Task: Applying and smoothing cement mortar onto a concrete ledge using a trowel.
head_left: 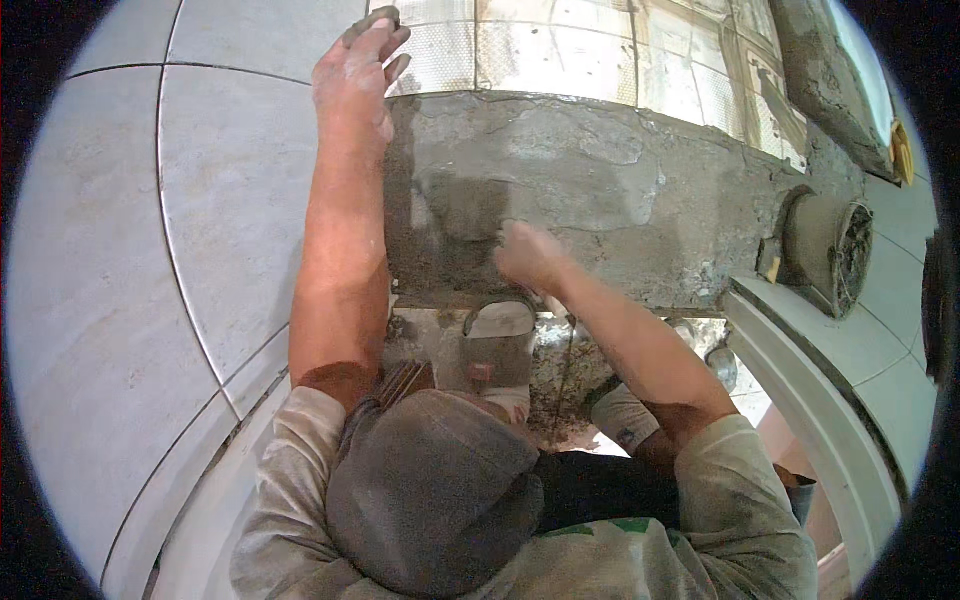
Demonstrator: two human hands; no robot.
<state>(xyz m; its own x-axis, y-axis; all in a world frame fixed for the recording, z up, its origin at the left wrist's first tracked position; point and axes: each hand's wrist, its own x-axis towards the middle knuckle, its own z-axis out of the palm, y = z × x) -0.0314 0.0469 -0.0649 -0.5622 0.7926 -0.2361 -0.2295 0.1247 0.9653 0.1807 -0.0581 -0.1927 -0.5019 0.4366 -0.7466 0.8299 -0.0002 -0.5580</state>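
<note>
My left hand (365,70) is at the upper left, its dusty fingers apart and slightly bent at the border of the pale tiles (555,60) and the left tiled surface (230,160). A broad band of grey mortar (650,240) crosses the middle, patchy and partly wet. Over it my right hand (525,255) is blurred, with curled fingers; what it grips is unclear. A darker squarish patch sits just left of that hand. My feet (500,350) show below the mortar band, between my arms.
A mortar-caked cylindrical container (815,250) stands at the right by a pale ledge (810,340). Beyond it are a mortar-covered edge (830,80), a small yellow object (902,150) and more tiles (895,290). A white frame (820,400) runs down the lower right.
</note>
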